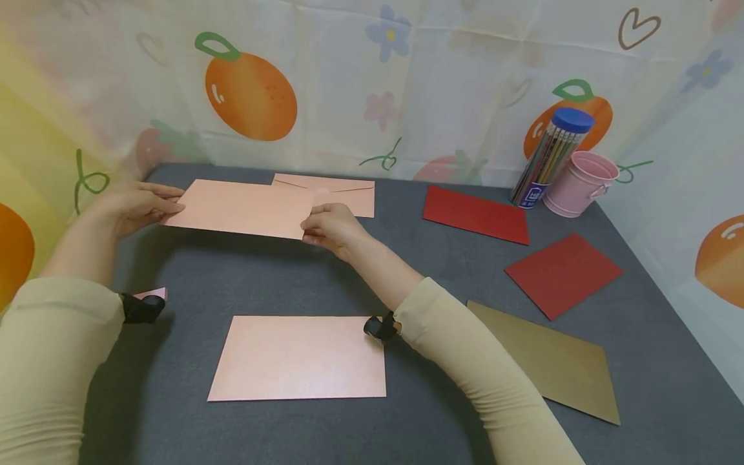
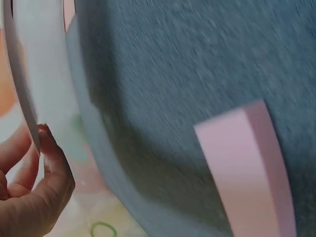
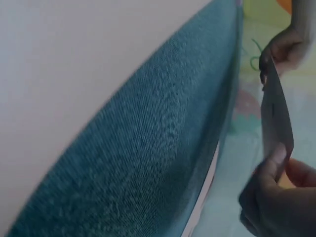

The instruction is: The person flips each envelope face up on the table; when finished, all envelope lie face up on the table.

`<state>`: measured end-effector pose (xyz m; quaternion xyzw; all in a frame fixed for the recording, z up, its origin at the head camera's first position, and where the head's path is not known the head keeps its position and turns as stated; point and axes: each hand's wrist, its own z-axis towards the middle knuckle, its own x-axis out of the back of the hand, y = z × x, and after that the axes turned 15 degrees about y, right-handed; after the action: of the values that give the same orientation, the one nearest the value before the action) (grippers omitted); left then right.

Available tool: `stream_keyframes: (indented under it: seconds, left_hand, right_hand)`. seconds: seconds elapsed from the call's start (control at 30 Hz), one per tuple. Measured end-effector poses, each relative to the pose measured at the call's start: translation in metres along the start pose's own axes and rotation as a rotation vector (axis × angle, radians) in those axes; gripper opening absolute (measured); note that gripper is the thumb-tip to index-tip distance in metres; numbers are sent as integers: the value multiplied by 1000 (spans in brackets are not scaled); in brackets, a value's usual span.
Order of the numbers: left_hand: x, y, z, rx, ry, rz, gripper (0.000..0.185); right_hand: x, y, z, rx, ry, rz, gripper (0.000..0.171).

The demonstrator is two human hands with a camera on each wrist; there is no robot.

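Both hands hold one pale pink envelope (image 1: 244, 208) a little above the grey table (image 1: 192, 271) at the back left. My left hand (image 1: 136, 205) pinches its left end, and my right hand (image 1: 331, 227) pinches its right lower corner. The left wrist view shows the left fingers (image 2: 29, 187) at the envelope's edge (image 2: 19, 74). The right wrist view shows the right thumb (image 3: 274, 163) on the envelope (image 3: 275, 116), with the left hand (image 3: 286, 47) at the far end. A second pink envelope (image 1: 343, 192) lies behind it, flap side up. A pink card (image 1: 299, 357) lies flat near the front.
Two red cards (image 1: 476, 214) (image 1: 562, 274) and a brown-gold card (image 1: 552, 361) lie on the right of the table. A tube of pencils (image 1: 552, 158) and a pink bucket (image 1: 580, 183) stand at the back right. A fruit-patterned curtain (image 1: 372, 84) encloses the table.
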<state>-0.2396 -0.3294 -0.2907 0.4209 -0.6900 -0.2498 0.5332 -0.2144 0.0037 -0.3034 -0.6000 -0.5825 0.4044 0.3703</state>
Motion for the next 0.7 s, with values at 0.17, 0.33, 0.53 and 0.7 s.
stream_keyframes:
  seconds: [0.17,0.33,0.53,0.7]
  left_hand:
    - [-10,11,2,-19,-7,-12,73]
    - [-17,18,3,-22,-22,-72,58]
    - [-35,28,5,-34,-47,-177,51]
    - [-53,39,4,-43,-51,-280,43]
  right_hand:
    - [10,-6,4,99,67,-45,16]
    - [25,-11,12,102,103,-30,30]
    - [50,-15,20,52,177,0,38]
    - [72,-17,21,36,185,32,40]
